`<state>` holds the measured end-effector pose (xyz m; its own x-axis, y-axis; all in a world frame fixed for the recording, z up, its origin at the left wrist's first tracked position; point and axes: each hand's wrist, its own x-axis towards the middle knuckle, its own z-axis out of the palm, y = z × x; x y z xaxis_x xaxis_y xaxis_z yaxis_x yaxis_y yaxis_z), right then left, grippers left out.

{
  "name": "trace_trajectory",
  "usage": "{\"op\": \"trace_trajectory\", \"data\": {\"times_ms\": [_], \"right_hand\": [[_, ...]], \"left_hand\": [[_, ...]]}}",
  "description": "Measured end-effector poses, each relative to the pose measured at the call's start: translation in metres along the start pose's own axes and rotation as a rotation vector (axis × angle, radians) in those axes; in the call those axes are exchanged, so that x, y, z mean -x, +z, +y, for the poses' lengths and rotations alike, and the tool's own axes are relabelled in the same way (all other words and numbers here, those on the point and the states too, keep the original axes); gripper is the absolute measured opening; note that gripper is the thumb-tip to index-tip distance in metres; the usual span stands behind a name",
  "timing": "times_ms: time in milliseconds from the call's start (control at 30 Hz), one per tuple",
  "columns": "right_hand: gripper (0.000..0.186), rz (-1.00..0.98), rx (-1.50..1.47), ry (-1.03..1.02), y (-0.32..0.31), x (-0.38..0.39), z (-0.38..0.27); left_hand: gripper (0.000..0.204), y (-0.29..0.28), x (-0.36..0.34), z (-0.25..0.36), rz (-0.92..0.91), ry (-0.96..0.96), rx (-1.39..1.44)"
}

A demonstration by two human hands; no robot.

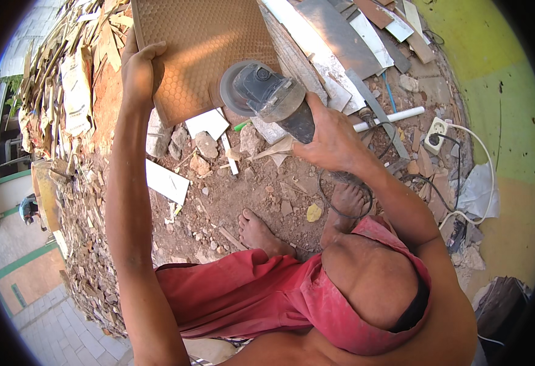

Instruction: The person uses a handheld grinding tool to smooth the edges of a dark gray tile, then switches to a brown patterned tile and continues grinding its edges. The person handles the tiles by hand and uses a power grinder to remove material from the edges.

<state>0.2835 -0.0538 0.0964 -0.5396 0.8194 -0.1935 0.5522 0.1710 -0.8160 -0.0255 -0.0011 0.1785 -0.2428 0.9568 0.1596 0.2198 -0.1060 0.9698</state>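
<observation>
My left hand point(138, 70) grips the left edge of a brown ceramic tile point(209, 39), its thumb lying over the honeycomb-patterned back. The tile is tilted up in front of me. In my right hand point(334, 137) is a grey and black angle grinder point(276, 100), with the fingers wrapped round its body. The grinder's round disc point(233, 88) overlaps the tile's lower right part; whether it touches the tile I cannot tell. A black cord point(321, 190) hangs in a loop below my right hand.
Rubble and broken tile pieces point(167, 182) cover the ground round my bare feet point(261, 235). Boards and offcuts point(334, 33) lie at the far right, near a white pipe point(395, 119). A white socket block point(436, 135) with a plug stands by the yellow-green wall point(493, 110). Wood scraps point(47, 91) are heaped at left.
</observation>
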Motion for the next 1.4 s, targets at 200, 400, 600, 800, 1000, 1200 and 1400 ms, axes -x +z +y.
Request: {"op": "trace_trajectory", "data": {"times_ms": [200, 400, 600, 800, 1000, 1200, 1400], "right_hand": [[0.071, 0.041, 0.032, -0.069, 0.001, -0.003, -0.001], [0.075, 0.027, 0.035, -0.032, 0.002, -0.003, 0.007], [0.074, 0.008, 0.056, -0.013, -0.002, -0.004, 0.000], [0.073, 0.033, 0.084, -0.021, -0.002, -0.002, 0.005], [0.068, 0.053, 0.111, -0.051, -0.003, -0.003, 0.001], [0.071, 0.039, 0.096, -0.022, -0.002, -0.003, 0.007], [0.072, 0.038, 0.105, -0.033, 0.000, -0.004, 0.004]], "left_hand": [[0.053, -0.001, 0.000, 0.002, -0.023, -0.005, -0.030], [0.054, 0.004, 0.002, 0.004, -0.012, -0.014, -0.008], [0.055, 0.004, 0.001, 0.004, 0.017, -0.028, 0.001], [0.055, -0.004, -0.004, -0.002, 0.006, -0.040, -0.021], [0.055, 0.004, 0.000, 0.005, 0.022, -0.027, -0.031], [0.054, 0.008, 0.003, 0.008, 0.037, -0.063, -0.047], [0.054, 0.003, 0.001, 0.004, 0.020, -0.036, -0.015]]}}
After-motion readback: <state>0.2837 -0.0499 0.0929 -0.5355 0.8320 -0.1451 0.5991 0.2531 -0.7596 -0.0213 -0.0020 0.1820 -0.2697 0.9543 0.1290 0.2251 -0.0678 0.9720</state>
